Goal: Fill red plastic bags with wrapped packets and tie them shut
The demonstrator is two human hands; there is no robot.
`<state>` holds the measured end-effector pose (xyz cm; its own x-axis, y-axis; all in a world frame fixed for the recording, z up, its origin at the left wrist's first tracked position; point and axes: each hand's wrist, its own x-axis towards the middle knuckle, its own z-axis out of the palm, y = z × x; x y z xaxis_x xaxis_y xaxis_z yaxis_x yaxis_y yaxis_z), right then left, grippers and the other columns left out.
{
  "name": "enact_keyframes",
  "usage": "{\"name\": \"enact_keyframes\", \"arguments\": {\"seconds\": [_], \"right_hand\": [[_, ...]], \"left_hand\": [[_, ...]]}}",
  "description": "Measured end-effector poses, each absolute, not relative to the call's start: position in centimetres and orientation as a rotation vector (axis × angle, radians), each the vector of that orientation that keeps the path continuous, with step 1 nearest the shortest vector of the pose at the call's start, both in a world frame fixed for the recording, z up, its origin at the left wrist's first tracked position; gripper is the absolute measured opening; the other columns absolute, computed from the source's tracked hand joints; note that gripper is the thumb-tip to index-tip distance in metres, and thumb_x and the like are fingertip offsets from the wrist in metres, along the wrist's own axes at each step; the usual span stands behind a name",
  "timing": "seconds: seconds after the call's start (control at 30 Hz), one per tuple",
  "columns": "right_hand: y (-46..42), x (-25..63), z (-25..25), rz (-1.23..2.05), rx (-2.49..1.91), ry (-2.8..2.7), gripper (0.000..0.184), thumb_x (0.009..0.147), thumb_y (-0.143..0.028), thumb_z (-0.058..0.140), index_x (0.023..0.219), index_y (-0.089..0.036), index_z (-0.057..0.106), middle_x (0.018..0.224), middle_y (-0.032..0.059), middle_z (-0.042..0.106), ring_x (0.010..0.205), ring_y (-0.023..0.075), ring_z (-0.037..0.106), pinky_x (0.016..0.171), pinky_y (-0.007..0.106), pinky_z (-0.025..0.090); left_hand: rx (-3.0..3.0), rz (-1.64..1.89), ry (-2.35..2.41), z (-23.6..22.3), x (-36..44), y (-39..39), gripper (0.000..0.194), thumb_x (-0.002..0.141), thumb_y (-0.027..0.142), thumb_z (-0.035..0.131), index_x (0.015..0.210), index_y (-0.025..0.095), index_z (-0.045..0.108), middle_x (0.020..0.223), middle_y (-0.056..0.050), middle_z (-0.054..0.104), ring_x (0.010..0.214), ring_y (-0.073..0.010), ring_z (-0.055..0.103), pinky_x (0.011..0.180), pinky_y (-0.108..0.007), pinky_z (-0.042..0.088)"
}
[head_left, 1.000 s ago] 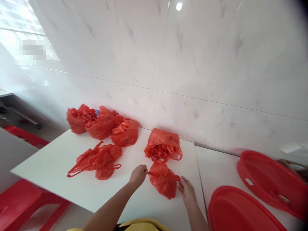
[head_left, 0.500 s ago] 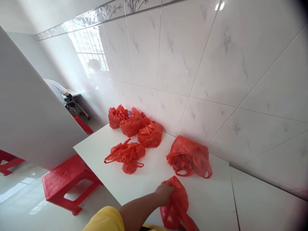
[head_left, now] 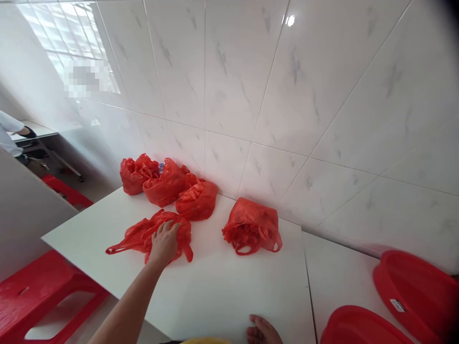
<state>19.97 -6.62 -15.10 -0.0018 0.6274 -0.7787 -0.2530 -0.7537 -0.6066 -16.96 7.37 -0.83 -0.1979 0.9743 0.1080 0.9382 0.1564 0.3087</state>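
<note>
My left hand (head_left: 165, 242) reaches forward over a heap of crumpled red plastic bags (head_left: 139, 233) on the white table (head_left: 211, 291). Its fingers are bent over the red plastic of the nearest bag and grip it. Loop handles stick out from the heap at the left and right. Low in the picture, my right hand (head_left: 264, 330) is over the table's near part, fingers loosely curled and apart, with nothing seen in it. A fuller red bag (head_left: 253, 224) lies on its side by the wall, its mouth and handles facing me.
Several filled red bags (head_left: 197, 203) stand along the tiled wall (head_left: 229, 95), a bottle cap (head_left: 161, 167) showing among them. Red plastic basins (head_left: 412, 291) are at right. A red stool (head_left: 43, 291) stands at left. A person's sleeve (head_left: 10, 124) shows beyond the partition.
The bag that was in front of me has moved to the heap at left with my left hand. My right hand has let go of it. The view has swung right, bringing the basins in.
</note>
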Motion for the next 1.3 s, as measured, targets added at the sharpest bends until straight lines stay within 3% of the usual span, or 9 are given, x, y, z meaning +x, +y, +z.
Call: {"name": "enact_keyframes", "arguments": {"seconds": [0.1,0.27,0.43,0.6,0.77,0.9,1.0,1.17,1.3], "right_hand": [[-6.6,20.3,-15.2,1.858,-1.675,-0.354,0.049,0.051,-0.060,0.075,0.081,-0.023,0.065,0.067,0.0056,0.069,0.066,0.0231,0.069,0.058,0.030,0.051],[-6.4,20.7,-17.1,1.921,-1.650,-0.250,0.051,0.056,-0.056,0.076,0.090,-0.020,0.064,0.069,0.0049,0.071,0.061,0.0155,0.067,0.049,0.020,0.044],[-6.7,21.2,-19.2,1.911,-1.604,-0.254,0.051,0.055,-0.058,0.076,0.089,-0.021,0.064,0.066,0.0043,0.071,0.058,0.0163,0.066,0.047,0.021,0.044],[-6.4,20.9,-19.8,1.899,-1.629,-0.285,0.055,0.049,-0.062,0.076,0.083,-0.021,0.064,0.063,0.0052,0.069,0.056,0.0175,0.066,0.053,0.025,0.048],[-0.9,19.8,-16.0,1.627,-1.780,-0.565,0.047,0.060,-0.063,0.071,0.074,-0.020,0.057,0.065,0.0022,0.066,0.052,0.0113,0.058,0.048,0.022,0.039],[6.3,19.5,-10.5,1.437,-1.654,-0.568,0.060,0.065,-0.062,0.069,0.109,-0.024,0.056,0.096,0.0057,0.068,0.074,0.0174,0.066,0.062,0.029,0.049],[11.2,19.4,-7.2,1.372,-1.564,-0.545,0.062,0.065,-0.062,0.069,0.115,-0.029,0.053,0.107,0.0068,0.066,0.079,0.0201,0.066,0.065,0.034,0.051],[15.6,19.1,-6.0,1.344,-1.539,-0.551,0.029,0.067,-0.041,0.070,0.085,-0.023,0.056,0.076,0.0036,0.065,0.062,0.0170,0.060,0.054,0.029,0.045],[15.0,19.1,-6.7,1.340,-1.570,-0.616,0.013,0.063,-0.024,0.062,0.066,-0.023,0.050,0.052,-0.0049,0.050,0.044,0.0103,0.043,0.045,0.024,0.031]], "left_hand": [[2.009,0.461,2.372,-1.2,-15.7,7.8,0.051,0.080,0.005,0.040,0.127,0.019,0.053,0.145,-0.015,0.040,0.138,-0.0334,0.026,0.104,-0.053,0.030],[2.133,0.360,1.884,-4.1,-10.0,8.1,0.047,0.078,0.010,0.048,0.123,0.021,0.056,0.145,-0.011,0.042,0.135,-0.0272,0.035,0.105,-0.043,0.036],[2.122,0.151,1.407,-6.8,-4.5,8.1,0.055,0.071,0.014,0.057,0.124,0.026,0.055,0.148,-0.008,0.039,0.130,-0.0276,0.042,0.101,-0.042,0.042],[2.135,0.147,1.335,-6.8,-1.2,9.9,0.059,0.069,0.016,0.060,0.126,0.025,0.054,0.146,-0.010,0.040,0.127,-0.0314,0.044,0.099,-0.045,0.043],[2.212,0.375,1.382,-5.6,0.7,13.6,0.053,0.074,0.011,0.053,0.125,0.025,0.054,0.147,-0.008,0.040,0.131,-0.0277,0.040,0.104,-0.041,0.038],[2.242,0.446,1.502,-4.4,2.5,16.6,0.069,0.072,0.004,0.051,0.137,0.026,0.042,0.155,-0.008,0.026,0.143,-0.0285,0.021,0.109,-0.045,0.033],[2.304,0.453,1.517,-3.5,3.9,18.8,0.083,0.071,-0.001,0.050,0.146,0.030,0.029,0.159,-0.006,0.017,0.146,-0.0301,0.011,0.111,-0.048,0.030],[2.443,0.314,1.431,-2.7,6.4,22.1,0.093,0.072,-0.004,0.049,0.147,0.042,0.021,0.161,-0.001,0.005,0.146,-0.0345,0.001,0.112,-0.058,0.020],[2.474,0.144,1.362,-3.4,8.1,23.9,0.084,0.075,0.006,0.058,0.144,0.044,0.030,0.162,-0.003,0.002,0.144,-0.0430,0.000,0.108,-0.067,0.019]]}}
